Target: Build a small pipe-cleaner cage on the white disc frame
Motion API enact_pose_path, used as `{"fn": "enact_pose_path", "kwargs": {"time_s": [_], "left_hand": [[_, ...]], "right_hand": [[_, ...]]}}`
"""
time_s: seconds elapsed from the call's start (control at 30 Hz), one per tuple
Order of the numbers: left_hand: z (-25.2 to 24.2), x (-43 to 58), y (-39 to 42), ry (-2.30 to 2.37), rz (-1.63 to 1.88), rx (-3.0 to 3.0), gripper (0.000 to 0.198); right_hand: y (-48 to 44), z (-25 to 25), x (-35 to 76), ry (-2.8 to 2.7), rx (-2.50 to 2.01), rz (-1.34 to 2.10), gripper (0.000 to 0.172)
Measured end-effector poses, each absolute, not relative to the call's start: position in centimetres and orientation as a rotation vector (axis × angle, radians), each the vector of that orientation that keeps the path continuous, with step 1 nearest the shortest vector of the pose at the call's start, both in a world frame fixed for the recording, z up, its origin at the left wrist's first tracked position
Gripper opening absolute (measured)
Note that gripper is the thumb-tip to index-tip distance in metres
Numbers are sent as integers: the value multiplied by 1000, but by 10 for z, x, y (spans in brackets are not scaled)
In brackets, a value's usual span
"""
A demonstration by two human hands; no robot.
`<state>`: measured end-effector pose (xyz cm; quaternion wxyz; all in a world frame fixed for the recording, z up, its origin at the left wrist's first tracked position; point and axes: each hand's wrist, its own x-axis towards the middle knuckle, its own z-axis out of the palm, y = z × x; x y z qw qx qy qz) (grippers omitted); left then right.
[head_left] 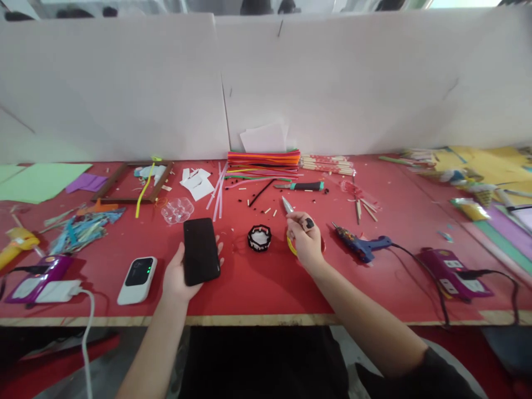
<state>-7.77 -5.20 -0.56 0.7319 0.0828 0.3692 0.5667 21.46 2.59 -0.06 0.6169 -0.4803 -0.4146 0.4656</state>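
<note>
My left hand [178, 271] is closed around a black smartphone [201, 252], holding it with the dark screen facing up, above the front of the table. Its fingertips show past the phone's right edge. My right hand [305, 235] is wrapped over a pair of scissors [287, 205]. The silver tip points away from me, and parts of the yellow and red handles show around the palm; the middle is hidden by my fingers. Between both hands a small black and white ring-shaped piece [259, 238] lies on the red table [249, 288].
A glue gun [361, 244] and a purple power strip [455, 274] lie right, with cords. A white pocket router [137, 280] lies left. Further back are a utility knife [305, 186], pipe cleaners [264, 159], a clear plastic tray [177, 210] and a wooden frame [108, 185]. White boards [332, 83] rise behind.
</note>
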Motion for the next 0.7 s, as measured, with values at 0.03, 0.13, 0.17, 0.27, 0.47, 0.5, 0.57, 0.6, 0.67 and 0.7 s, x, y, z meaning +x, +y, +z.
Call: {"fn": "enact_pose_path", "kwargs": {"time_s": [0.03,0.13,0.17,0.27,0.47,0.5,0.57,0.6,0.67,0.7], "left_hand": [[-3,-76,-52,821,1248,156,64],[2,-70,-51,885,1228,104,63],[3,-68,-50,910,1219,101,63],[6,-65,-49,948,1207,117,61],[9,-62,-48,1025,1191,161,62],[8,-61,-47,1097,1156,212,65],[7,-60,-43,1300,1106,375,74],[6,-60,-40,1401,1094,471,79],[3,-61,-35,1541,1104,625,83],[2,-63,-33,1581,1106,675,83]], "right_hand": [[26,-1,215,-956,-1104,1074,24],[26,-2,214,-962,-1097,1095,25],[25,-3,213,-965,-1096,1106,26],[24,-6,213,-977,-1116,1151,33],[27,-12,218,-1043,-1207,1221,27],[28,-12,219,-1062,-1219,1219,26],[30,-14,219,-1103,-1240,1199,26],[30,-15,219,-1124,-1248,1185,26],[31,-17,218,-1163,-1258,1156,27],[31,-18,218,-1180,-1263,1146,27]]}}
